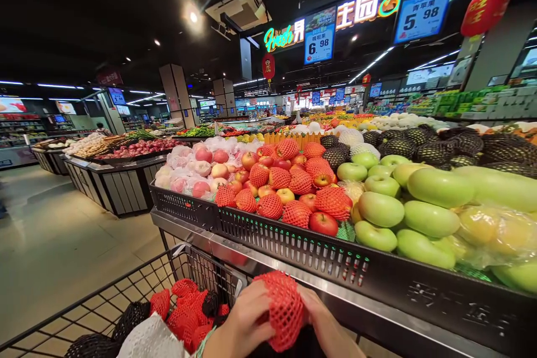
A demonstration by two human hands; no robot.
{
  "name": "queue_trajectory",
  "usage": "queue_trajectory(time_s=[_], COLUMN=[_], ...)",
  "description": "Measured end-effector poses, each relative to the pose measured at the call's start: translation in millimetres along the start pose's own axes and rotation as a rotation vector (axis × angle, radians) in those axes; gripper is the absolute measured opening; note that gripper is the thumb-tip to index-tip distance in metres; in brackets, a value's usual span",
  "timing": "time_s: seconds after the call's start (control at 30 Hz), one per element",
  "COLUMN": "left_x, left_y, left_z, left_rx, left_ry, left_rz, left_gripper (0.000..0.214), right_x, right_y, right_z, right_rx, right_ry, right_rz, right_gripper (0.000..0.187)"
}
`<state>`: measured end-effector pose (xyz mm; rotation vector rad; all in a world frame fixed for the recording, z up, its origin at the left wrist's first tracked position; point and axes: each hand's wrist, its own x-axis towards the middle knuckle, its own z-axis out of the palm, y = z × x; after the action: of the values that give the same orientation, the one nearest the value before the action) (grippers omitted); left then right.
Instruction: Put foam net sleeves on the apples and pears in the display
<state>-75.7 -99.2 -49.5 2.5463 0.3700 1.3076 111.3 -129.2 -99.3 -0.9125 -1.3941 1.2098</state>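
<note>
At lower centre of frame, the left hand (pixel 250 316) holds the red net (pixel 283 313) in curled fingers, the right hand (pixel 321 321) touches its right side, finger closure hidden; uneven pulling could tear it

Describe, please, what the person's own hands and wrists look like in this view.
The left hand and right hand are bare, without gloves, and no sleeves show. A thin, pale green band appears at the left wrist; its detail is unclear.

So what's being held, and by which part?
A red foam net, held by its opposite sides between the left hand and right hand; any contents can't be told.
</note>
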Motion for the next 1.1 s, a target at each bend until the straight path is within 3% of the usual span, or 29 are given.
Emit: queue_trajectory(time_s=[0.07, 0.13, 0.2, 0.23, 0.3, 0.37, 0.43, 0.53, 0.67, 0.77, 0.93, 1.0, 1.1], left_x=[-3, -7, -9, -9, -6, 0, 7, 13, 12, 8, 6, 4, -4], left_y=[-5, -11, -14, -14, -15, -14, -13, -11, -10, -12, -20, -25, -31], left_z=[2.3, 4.9, 7.6, 8.8, 10.8, 12.0, 12.5, 12.7, 13.8, 14.7, 19.8, 25.2, 33.9], left_rx=[-0.057, -0.154, -0.332, -0.456, -0.719, -0.933, -1.076, -1.232, -1.321, -1.330, -1.344, -1.307, -1.126], left_ry=[0.109, 0.247, 0.419, 0.495, 0.622, 0.688, 0.694, 0.610, 0.534, 0.470, 0.471, 0.479, 0.456], left_rz=[-0.088, -0.221, -0.421, -0.535, -0.712, -0.797, -0.816, -0.857, -0.871, -0.805, -0.757, -0.742, -0.669], left_gripper=[0.021, 0.026, 0.030, 0.033, 0.041, 0.046, 0.048, 0.043, 0.044, 0.049, 0.054, 0.059, 0.074], right_x=[10, 23, 38, 46, 63, 79, 91, 106, 118, 119, 98, 82, 56], right_y=[-16, -39, -65, -77, -99, -113, -122, -127, -131, -134, -135, -131, -117], right_z=[-10, -30, -59, -74, -100, -116, -120, -117, -122, -138, -157, -147, -107], right_rx=[-0.035, -0.226, -0.626, -0.865, -1.270, -1.545, -1.719, -1.846, -1.775, -1.590, -1.148, -1.000, -0.758], right_ry=[0.009, 0.162, 0.363, 0.385, 0.238, 0.018, -0.148, -0.268, -0.382, -0.389, -0.132, -0.009, 0.139], right_rz=[-0.012, -0.119, -0.298, -0.387, -0.470, -0.464, -0.404, -0.332, -0.335, -0.448, -0.526, -0.492, -0.396], right_gripper=[0.053, 0.049, 0.034, 0.029, 0.032, 0.043, 0.053, 0.057, 0.055, 0.059, 0.059, 0.065, 0.067])
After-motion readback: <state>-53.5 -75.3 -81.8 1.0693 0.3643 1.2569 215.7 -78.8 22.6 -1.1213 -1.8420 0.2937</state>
